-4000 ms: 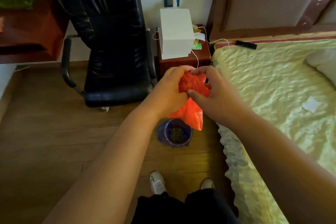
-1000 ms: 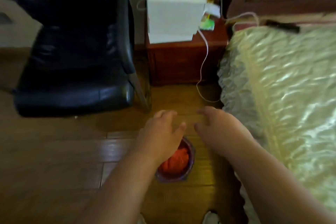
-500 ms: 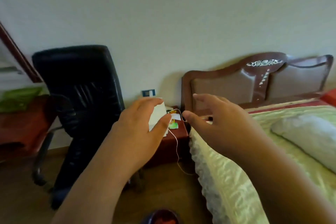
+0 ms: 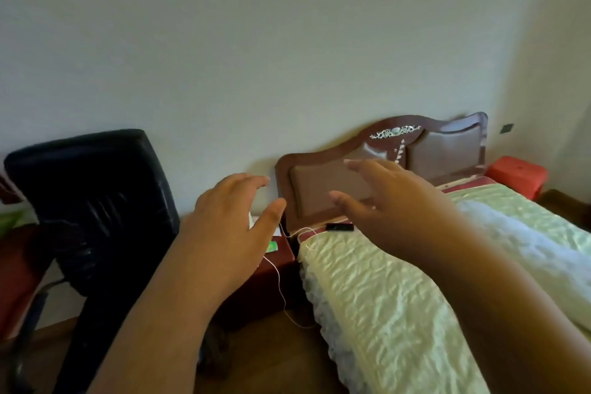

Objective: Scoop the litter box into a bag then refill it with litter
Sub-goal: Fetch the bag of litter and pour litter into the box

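Observation:
My left hand is raised in front of me with straight, spread fingers and holds nothing. My right hand is raised beside it, fingers also spread and empty, in front of the bed's headboard. Neither the round container on the floor nor the red bag is in view; the camera looks up at the wall.
A black office chair stands at the left. A dark red nightstand with a white cable sits between the chair and the bed. A wooden headboard lines the wall. A red box is at far right.
The red bag went from my hands into the container on the floor and both hands let go. The view then tilted up, so the container has left the frame.

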Motion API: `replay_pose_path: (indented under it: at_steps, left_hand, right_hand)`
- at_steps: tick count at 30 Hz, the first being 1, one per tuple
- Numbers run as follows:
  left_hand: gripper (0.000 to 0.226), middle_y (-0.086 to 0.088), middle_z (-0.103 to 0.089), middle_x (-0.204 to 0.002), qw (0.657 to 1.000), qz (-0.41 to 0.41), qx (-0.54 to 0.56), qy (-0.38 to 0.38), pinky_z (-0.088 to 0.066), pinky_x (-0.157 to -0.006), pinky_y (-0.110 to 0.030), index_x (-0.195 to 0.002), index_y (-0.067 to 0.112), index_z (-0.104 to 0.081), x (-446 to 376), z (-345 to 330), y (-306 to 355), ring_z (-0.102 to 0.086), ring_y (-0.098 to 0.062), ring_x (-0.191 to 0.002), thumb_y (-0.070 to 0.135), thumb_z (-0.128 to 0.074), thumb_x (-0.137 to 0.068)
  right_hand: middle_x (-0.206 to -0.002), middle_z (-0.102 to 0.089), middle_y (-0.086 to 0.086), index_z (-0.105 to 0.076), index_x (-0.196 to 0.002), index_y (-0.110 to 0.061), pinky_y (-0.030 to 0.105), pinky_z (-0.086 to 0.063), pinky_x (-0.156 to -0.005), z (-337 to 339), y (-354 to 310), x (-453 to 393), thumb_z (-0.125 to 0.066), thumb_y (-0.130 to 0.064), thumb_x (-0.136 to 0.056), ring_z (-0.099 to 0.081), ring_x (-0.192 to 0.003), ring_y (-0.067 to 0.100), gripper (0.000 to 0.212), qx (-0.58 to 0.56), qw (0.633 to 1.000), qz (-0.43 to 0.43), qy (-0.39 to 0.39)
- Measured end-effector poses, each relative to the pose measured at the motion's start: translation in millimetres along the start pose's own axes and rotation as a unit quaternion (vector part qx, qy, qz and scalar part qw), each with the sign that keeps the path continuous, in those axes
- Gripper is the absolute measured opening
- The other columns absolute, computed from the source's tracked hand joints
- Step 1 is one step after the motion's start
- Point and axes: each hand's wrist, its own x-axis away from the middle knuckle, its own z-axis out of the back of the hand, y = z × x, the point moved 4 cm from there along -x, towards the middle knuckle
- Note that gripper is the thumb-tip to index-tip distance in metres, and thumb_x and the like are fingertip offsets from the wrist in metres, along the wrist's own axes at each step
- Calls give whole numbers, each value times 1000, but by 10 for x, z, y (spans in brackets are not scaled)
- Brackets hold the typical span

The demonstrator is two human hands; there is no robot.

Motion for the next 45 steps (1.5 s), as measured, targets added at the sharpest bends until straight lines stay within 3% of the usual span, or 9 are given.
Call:
replay_pose_path:
  at_steps: [3, 9, 18, 22, 30, 33, 41, 45]
  left_hand:
    - [55, 21, -31, -160, 999, -41, 8, -29, -35, -117, -38, -149, 47, -35, -90, -131, 53, -31, -8, -146, 66, -36, -97]
    - [61, 21, -38, -155, 984, -155, 48, -69, -41, -115, -43, -146, 45, -41, -332, -149, 57, -35, -10, -143, 70, -31, -91]
    - [58, 19, -44, -149, 927, -329, 102, -146, -39, -114, -45, -143, 38, -49, -265, -187, 249, -39, -12, -140, 65, -38, -93]
    - [57, 21, -48, -145, 877, -419, 144, -188, -42, -111, -49, -141, 42, -48, 123, -221, 613, -43, -11, -136, 69, -35, -92]
    - [60, 19, -47, -150, 759, -554, 187, -285, -43, -111, -49, -141, 43, -50, 1395, -331, 1528, -46, -14, -137, 71, -36, -90]
    - [70, 22, -42, -154, 719, -609, 154, -297, -42, -112, -52, -143, 47, -45, 1975, -311, 1736, -41, -13, -141, 79, -25, -84]
    - [63, 23, -36, -157, 627, -689, 126, -341, -36, -118, -46, -146, 49, -40, 3614, -88, 2089, -32, -10, -146, 73, -30, -89]
    - [69, 22, -36, -157, 589, -714, 130, -355, -35, -119, -50, -146, 48, -40, 4296, 83, 2158, -32, -11, -147, 77, -25, -85]
  right_hand:
    - [-153, -43, -13, -37, -149, -40, 43, -49, -102, 54, 108, 85, -45, -70, -92, -57, -124, 16, 65, 5, 999, -43, 23]
    - [-151, -46, -12, -39, -148, -40, 37, -48, -101, 120, 79, 426, -44, -75, -89, -53, -131, 14, 69, 45, 986, -146, 73]
    - [-156, -39, -15, -35, -150, -41, 39, -47, -101, 110, -342, 1158, -43, -76, -89, -48, -136, 15, 71, 99, 930, -324, 146]
    - [-156, -39, -17, -36, -150, -43, 39, -45, -104, 178, -421, 1871, -46, -74, -89, -46, -137, 13, 69, 109, 889, -415, 162]
    - [-156, -41, -12, -36, -152, -39, 40, -41, -112, 398, -663, 3701, -40, -77, -88, -42, -140, 13, 75, 161, 757, -587, 236]
    - [-154, -43, -14, -36, -150, -40, 44, -38, -115, 364, -813, 4372, -29, -84, -81, -39, -142, 13, 82, 177, 715, -630, 245]
    - [-152, -45, -13, -38, -149, -38, 47, -45, -107, 306, -1424, 5961, -40, -76, -87, -46, -136, 18, 73, 142, 618, -719, 285]
    - [-152, -44, -12, -38, -150, -36, 44, -43, -109, 351, -1683, 6546, -45, -72, -90, -42, -139, 18, 69, 149, 587, -741, 290]
